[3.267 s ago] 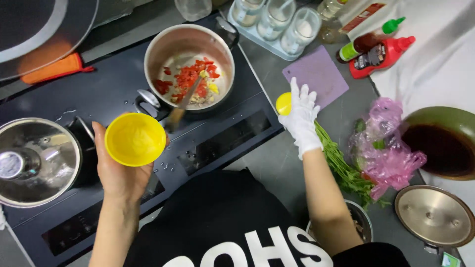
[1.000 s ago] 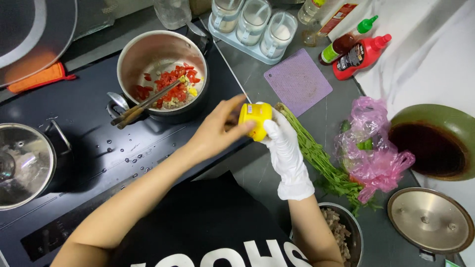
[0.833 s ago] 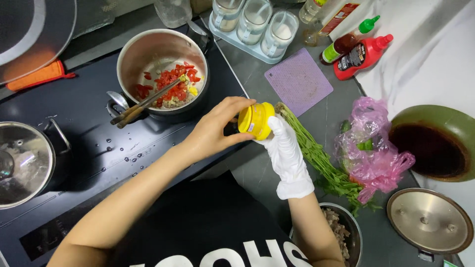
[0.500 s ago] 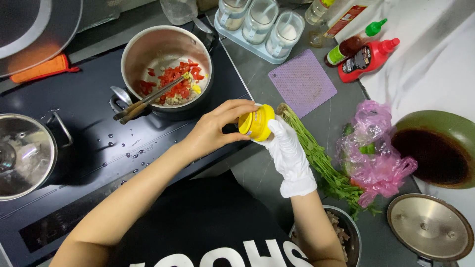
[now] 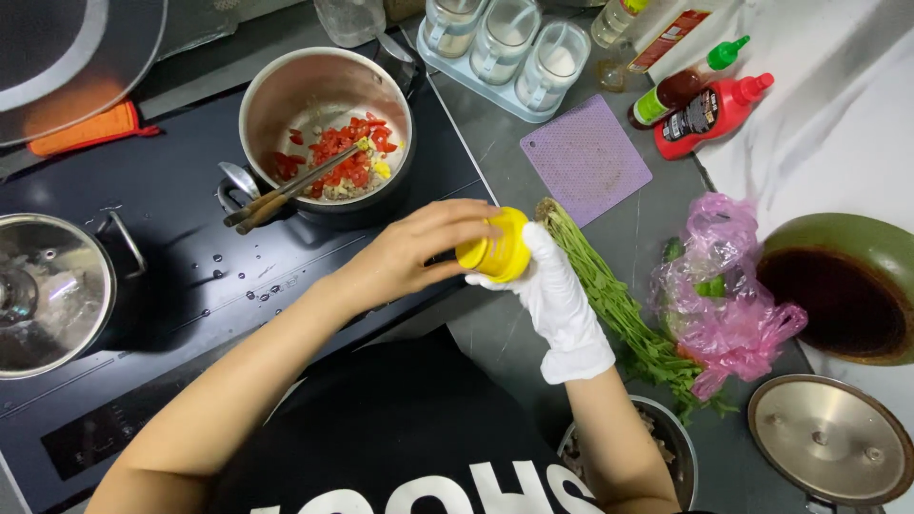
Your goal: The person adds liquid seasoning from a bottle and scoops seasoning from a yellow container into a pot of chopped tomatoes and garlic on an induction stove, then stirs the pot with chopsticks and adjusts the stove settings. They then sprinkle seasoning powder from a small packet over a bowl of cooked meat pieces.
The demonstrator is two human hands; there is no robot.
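dark tabletop w/ cooktop at left. left hand (image 5: 411, 255) and gloved right hand (image 5: 552, 295) both clamped on yellow container (image 5: 495, 249), held above tabletop edge near green stalks (image 5: 609, 300). pot (image 5: 326, 133) far left already holds chopped red veg; stalks uncut.

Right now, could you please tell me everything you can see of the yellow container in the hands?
The yellow container is small, round and looks like glossy plastic. It is held tilted above the counter edge, beside the stove. The bare left hand grips its lid end; the white-gloved right hand cups it from below. Fingers hide most of it, and its contents cannot be seen.
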